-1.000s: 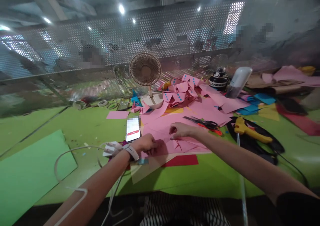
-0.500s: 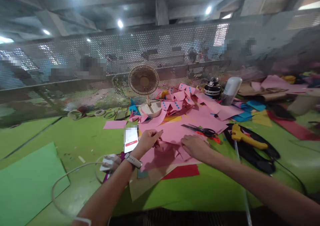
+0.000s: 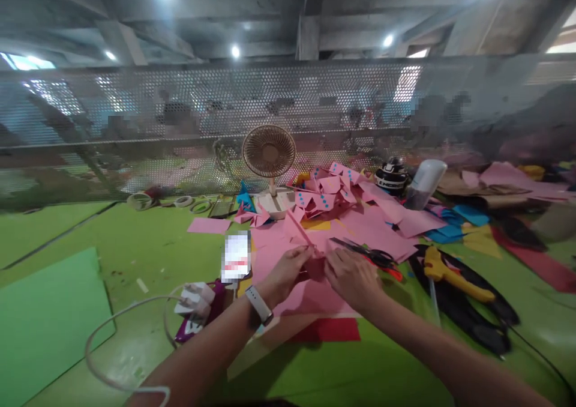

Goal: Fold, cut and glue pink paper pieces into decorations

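Both my hands meet over the pink sheets point(image 3: 265, 251) on the green table. Between them is a folded piece of pink paper point(image 3: 299, 229), its narrow strip rising up and to the left. My left hand point(image 3: 290, 270), with a pale watch band on the wrist, pinches its near left side. My right hand point(image 3: 353, 277) is closed on the right side of the same paper; its fingertips are partly hidden. Black scissors point(image 3: 366, 253) with orange on the handle lie just beyond my right hand. A lit phone point(image 3: 236, 257) lies left of my left hand.
A small fan point(image 3: 269, 152) stands behind, beside a heap of folded pink paper point(image 3: 330, 188). At right a yellow glue gun point(image 3: 454, 275) rests on a black pad. A white cable point(image 3: 96, 335) loops from plugs point(image 3: 195, 299) at left. Green sheets point(image 3: 49, 323) lie far left.
My hands have come together, and the pink paper is now raised between them, its strip upright. Earlier they were apart, low over the sheets. The camera view has shifted slightly.
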`<move>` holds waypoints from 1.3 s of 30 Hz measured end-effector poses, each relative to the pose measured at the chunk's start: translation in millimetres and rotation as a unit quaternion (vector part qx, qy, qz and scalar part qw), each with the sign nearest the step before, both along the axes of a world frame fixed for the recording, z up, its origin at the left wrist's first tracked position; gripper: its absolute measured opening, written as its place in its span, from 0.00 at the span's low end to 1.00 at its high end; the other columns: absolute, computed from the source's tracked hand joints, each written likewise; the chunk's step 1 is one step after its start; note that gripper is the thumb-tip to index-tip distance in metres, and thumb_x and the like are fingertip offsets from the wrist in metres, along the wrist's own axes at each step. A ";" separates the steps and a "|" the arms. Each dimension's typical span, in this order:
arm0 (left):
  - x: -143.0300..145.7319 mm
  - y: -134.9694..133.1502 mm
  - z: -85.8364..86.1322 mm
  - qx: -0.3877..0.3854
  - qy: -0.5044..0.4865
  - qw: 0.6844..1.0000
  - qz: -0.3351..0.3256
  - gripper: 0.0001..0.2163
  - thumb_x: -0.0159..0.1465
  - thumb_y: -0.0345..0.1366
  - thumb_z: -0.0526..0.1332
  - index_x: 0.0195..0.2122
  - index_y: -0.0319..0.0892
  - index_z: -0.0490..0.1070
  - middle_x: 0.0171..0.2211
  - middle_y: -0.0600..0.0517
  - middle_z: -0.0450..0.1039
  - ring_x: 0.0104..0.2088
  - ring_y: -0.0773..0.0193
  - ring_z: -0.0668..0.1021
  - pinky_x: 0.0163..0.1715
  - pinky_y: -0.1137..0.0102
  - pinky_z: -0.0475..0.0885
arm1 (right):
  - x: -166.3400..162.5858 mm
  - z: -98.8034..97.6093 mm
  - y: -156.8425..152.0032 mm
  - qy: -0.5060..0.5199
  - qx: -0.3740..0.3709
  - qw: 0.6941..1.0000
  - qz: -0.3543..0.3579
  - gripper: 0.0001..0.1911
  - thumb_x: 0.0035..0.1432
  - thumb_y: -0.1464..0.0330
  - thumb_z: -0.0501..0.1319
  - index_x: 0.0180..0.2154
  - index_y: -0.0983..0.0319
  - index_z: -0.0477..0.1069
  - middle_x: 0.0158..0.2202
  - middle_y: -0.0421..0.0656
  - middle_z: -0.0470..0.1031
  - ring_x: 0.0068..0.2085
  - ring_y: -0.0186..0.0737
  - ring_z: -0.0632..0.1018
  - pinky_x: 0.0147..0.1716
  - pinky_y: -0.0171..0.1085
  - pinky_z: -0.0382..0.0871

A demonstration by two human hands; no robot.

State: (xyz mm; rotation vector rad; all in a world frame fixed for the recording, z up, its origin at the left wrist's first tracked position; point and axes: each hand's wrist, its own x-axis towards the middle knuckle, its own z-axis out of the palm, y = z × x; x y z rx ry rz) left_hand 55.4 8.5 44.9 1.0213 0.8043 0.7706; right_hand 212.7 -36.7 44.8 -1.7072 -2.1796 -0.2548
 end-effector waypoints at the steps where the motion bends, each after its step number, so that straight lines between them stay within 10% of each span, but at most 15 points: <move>1: 3.0 2.7 -2.5 -0.001 -0.012 1.000 0.007 0.16 0.53 0.46 0.67 0.31 0.38 0.70 0.26 0.53 0.72 0.25 0.69 0.73 0.30 0.72 0.69 | 2.2 -0.6 0.2 0.011 0.001 1.000 0.025 0.13 0.63 0.69 0.50 0.34 0.63 0.72 0.31 0.48 0.75 0.35 0.42 0.75 0.35 0.37 0.62; 8: -7.9 21.1 -9.7 -0.046 -0.053 0.997 0.039 0.15 0.49 0.41 0.71 0.25 0.38 0.68 0.16 0.62 0.61 0.15 0.78 0.60 0.14 0.80 0.52 | 45.8 0.0 12.8 0.087 0.052 0.967 0.233 0.23 0.57 0.74 0.54 0.54 0.58 0.66 0.50 0.48 0.71 0.50 0.44 0.71 0.47 0.42 0.67; 14: -7.2 16.8 -13.2 -0.100 -0.082 0.990 0.063 0.10 0.52 0.38 0.70 0.28 0.39 0.70 0.22 0.57 0.70 0.20 0.74 0.69 0.20 0.78 0.62 | 44.6 -19.4 16.0 0.054 0.059 0.947 0.310 0.23 0.58 0.73 0.56 0.54 0.49 0.66 0.60 0.45 0.62 0.58 0.45 0.65 0.52 0.47 0.65; 21: 1.0 3.5 -17.3 -0.151 -0.153 0.976 0.013 0.09 0.58 0.37 0.64 0.37 0.38 0.74 0.36 0.49 0.76 0.34 0.64 0.76 0.35 0.71 0.70 | 45.8 -32.8 12.5 0.057 0.086 0.945 0.311 0.23 0.60 0.74 0.55 0.55 0.49 0.66 0.61 0.45 0.62 0.59 0.45 0.64 0.51 0.46 0.67; 39: 9.2 -7.3 -27.5 -0.033 -0.197 0.980 0.013 0.12 0.57 0.36 0.67 0.41 0.36 0.74 0.41 0.44 0.76 0.38 0.61 0.77 0.38 0.69 0.71 | 41.1 -36.3 11.2 0.222 0.085 0.916 0.324 0.11 0.58 0.66 0.61 0.43 0.49 0.76 0.57 0.43 0.65 0.58 0.47 0.65 0.53 0.50 0.64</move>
